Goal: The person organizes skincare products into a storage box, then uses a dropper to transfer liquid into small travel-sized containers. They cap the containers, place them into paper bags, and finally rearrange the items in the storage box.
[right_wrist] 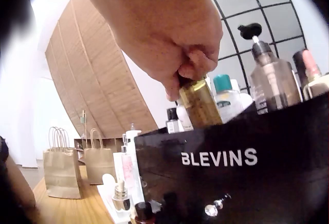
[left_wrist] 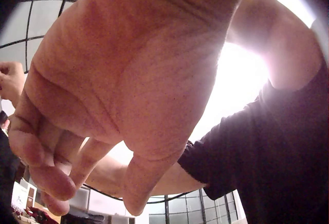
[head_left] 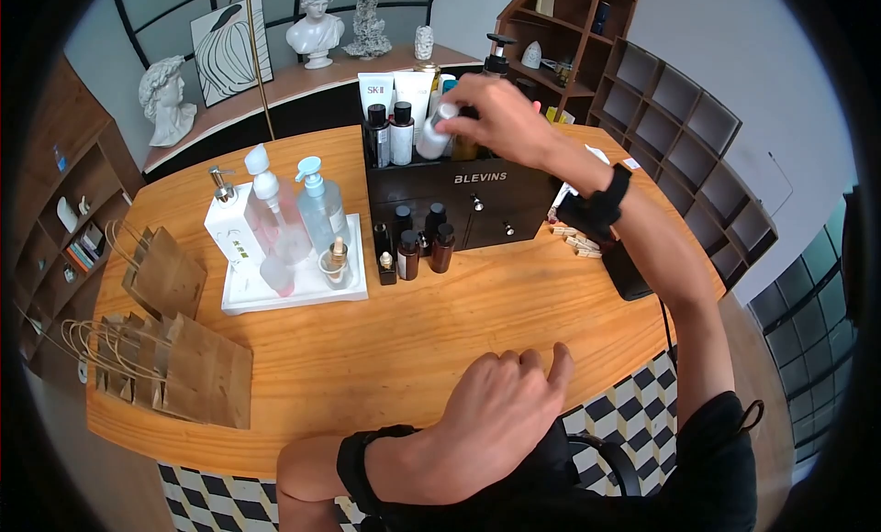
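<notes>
My right hand (head_left: pixel 505 119) is over the top tray of a black organizer (head_left: pixel 431 188) marked BLEVINS. Thumb and fingers pinch the upper part of a small white bottle (head_left: pixel 431 142), which leans and looks blurred. A yellow see-through bottle (right_wrist: pixel 200 105) stands right under the hand in the right wrist view. Beside the white bottle are two dark-capped bottles and white tubes (head_left: pixel 374 87). My left hand (head_left: pixel 500 408) hovers by the table's front edge, palm down, fingers relaxed, holding nothing; its palm fills much of the left wrist view.
A white tray (head_left: pixel 303 303) with several pump bottles stands left of the organizer on the wooden table (head_left: pixel 440 321). Brown paper bags (head_left: pixel 211 371) stand at the left edge. Small brown bottles (head_left: pixel 442 248) sit before the organizer. A black box (head_left: pixel 629 273) lies at right.
</notes>
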The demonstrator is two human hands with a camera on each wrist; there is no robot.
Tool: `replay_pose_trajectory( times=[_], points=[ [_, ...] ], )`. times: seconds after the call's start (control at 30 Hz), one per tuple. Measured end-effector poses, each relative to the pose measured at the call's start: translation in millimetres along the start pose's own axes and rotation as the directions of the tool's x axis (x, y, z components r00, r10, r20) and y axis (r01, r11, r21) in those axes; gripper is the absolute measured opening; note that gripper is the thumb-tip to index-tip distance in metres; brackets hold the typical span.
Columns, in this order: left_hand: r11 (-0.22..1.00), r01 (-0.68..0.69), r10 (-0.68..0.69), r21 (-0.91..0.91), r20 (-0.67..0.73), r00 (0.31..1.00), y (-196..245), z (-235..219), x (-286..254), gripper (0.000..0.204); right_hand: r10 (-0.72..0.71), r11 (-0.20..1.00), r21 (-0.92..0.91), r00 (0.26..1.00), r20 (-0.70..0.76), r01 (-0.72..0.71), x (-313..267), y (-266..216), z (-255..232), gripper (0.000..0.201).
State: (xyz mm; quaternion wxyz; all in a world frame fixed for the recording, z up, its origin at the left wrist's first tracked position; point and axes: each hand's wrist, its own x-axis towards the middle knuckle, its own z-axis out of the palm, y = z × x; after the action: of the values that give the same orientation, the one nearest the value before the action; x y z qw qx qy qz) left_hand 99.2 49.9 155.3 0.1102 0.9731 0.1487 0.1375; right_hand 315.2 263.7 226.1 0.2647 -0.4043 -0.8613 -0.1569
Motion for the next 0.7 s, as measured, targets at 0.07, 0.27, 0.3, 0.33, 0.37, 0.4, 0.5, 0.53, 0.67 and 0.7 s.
replay_pose_trajectory(
  times=[0.07,0.27,0.3,0.33,0.37,0.4,0.5,0.53,0.67,0.7],
  points=[
    [1.0,0.008,-0.008,-0.002,-0.004,1.0,-1,-1,-1,0.056,0.022,0.999,0.04,0.994,-0.104,-0.018,-4,-16,-26,0.036],
    [1.0,0.013,-0.013,0.005,-0.03,0.999,0,-2,0,0.056,0.085,0.964,0.254,0.996,0.011,-0.085,-46,-46,-83,0.036],
    [1.0,0.012,-0.011,0.019,-0.032,0.999,1,-1,-1,0.056,0.048,0.949,0.308,0.996,0.081,-0.07,-54,-50,-80,0.035],
    [1.0,0.01,-0.01,0.015,-0.032,0.999,1,0,0,0.056,0.006,0.958,0.283,0.992,0.129,-0.043,-65,-51,-72,0.034],
    [1.0,0.006,-0.006,0.012,-0.035,0.999,1,0,0,0.056,-0.034,0.966,0.26,0.984,0.177,-0.013,-77,-49,-61,0.033],
    [1.0,0.003,-0.003,0.01,-0.039,0.999,1,1,0,0.055,0.005,0.967,0.247,0.972,0.233,-0.065,-88,-49,-48,0.032],
    [1.0,-0.008,0.008,0.002,-0.044,0.999,1,1,-1,0.055,0.133,0.971,0.142,0.931,0.341,-0.19,-114,-46,-11,0.031],
    [1.0,-0.005,0.005,0.006,-0.045,0.999,1,1,-1,0.055,0.163,0.967,0.128,0.919,0.358,-0.221,-120,-42,0,0.032],
    [1.0,0.001,-0.001,-0.005,-0.026,1.0,0,0,-1,0.055,0.238,0.949,0.122,0.914,0.329,-0.291,-133,-35,29,0.036],
    [1.0,-0.001,0.001,-0.007,-0.024,1.0,0,0,-1,0.055,0.237,0.949,0.123,0.914,0.329,-0.291,-136,-36,33,0.036]
  ],
)
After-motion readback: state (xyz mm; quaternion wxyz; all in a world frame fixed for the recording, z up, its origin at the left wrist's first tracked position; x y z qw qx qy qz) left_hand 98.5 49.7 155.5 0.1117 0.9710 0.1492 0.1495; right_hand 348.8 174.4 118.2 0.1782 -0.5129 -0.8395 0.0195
